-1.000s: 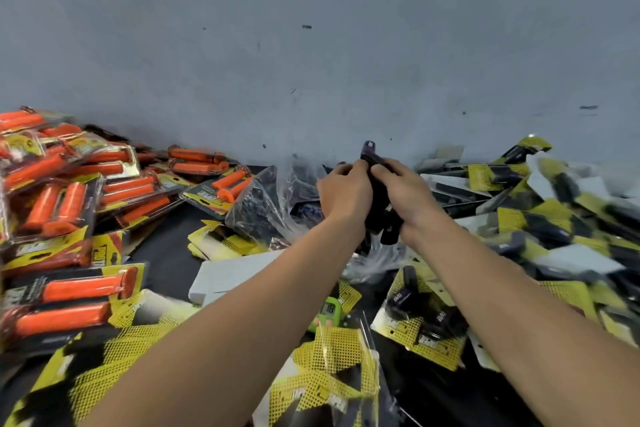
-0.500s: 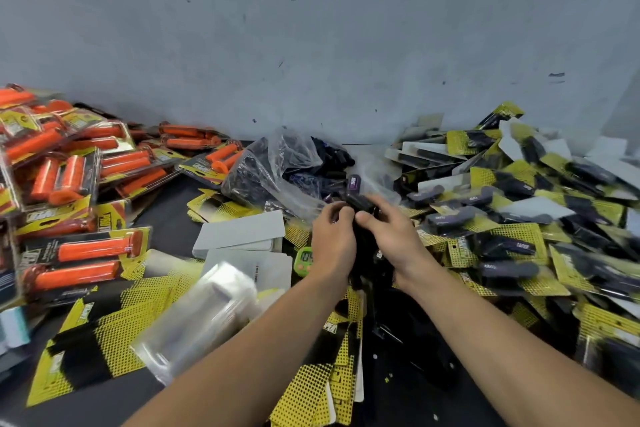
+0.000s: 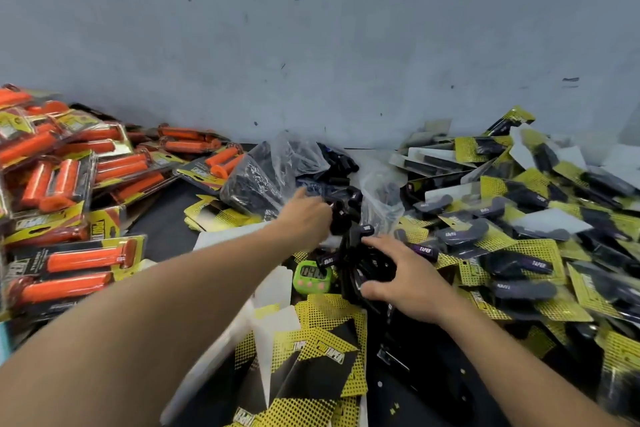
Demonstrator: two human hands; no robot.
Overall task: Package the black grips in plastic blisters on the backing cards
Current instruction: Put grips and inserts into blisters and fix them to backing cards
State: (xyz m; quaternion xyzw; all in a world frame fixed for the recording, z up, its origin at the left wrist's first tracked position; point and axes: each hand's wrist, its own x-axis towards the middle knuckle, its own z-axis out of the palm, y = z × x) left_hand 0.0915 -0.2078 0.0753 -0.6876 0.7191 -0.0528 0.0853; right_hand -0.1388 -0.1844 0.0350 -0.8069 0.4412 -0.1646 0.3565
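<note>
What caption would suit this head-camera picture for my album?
Left hand and right hand hold loose black grips between piles of packaged orange grips and packaged black grips.

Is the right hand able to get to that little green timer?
Probably yes. The green timer lies uncovered just left of the right hand, though that hand grips a bunch of black grips sitting between them.

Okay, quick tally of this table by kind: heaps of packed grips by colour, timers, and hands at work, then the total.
Heap of packed orange grips: 1
Heap of packed black grips: 1
Green timer: 1
Hands: 2, left hand and right hand, both holding loose black grips
Total: 5
</note>
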